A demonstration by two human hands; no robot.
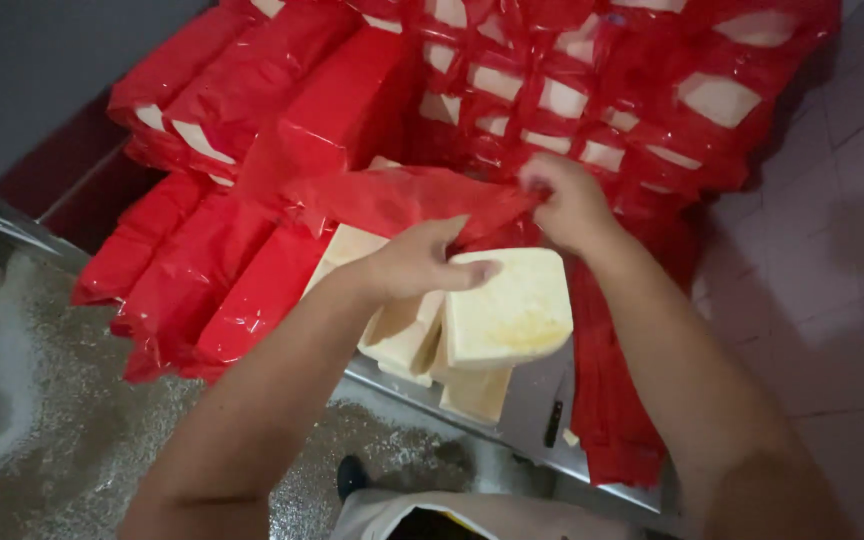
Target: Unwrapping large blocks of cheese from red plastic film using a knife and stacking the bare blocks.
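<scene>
Hands work a pale block (508,310) at centre: left hand (414,262) clamps its top edge, right hand (570,203) pinches red wrapping (402,198) at one o'clock. Wrapping looks partly peeled; bare slabs (407,335) already lean at six o'clock, wrapped blocks (212,270) remain from nine to twelve. Block's underside and the metal table (542,410) edge are hidden.

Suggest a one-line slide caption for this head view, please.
Left hand steadies a pale block while right hand pulls red plastic wrap off it.
</scene>
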